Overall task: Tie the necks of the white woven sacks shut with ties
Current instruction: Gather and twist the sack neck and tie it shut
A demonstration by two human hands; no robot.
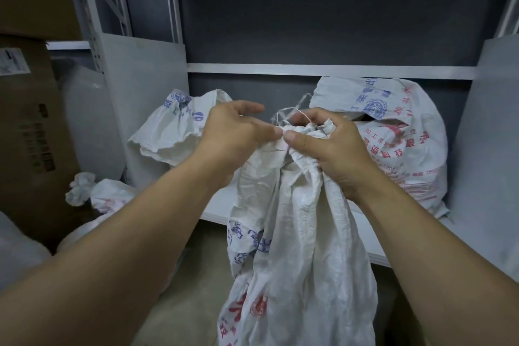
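Observation:
A white woven sack (297, 247) with red and blue print hangs in front of me, its neck bunched together at the top. My right hand (334, 149) is clenched around that gathered neck. My left hand (236, 132) pinches the neck from the left, thumb and forefinger meeting my right thumb. A thin pale tie (289, 116) loops up above the neck between the two hands. Which fingers hold its ends is hidden.
On the white shelf (362, 236) behind, an open slumped sack (174, 126) lies at the left and a full printed sack (393, 132) at the right. Cardboard boxes (31, 126) and a tied sack (98, 194) stand at the left. Shelf uprights flank both sides.

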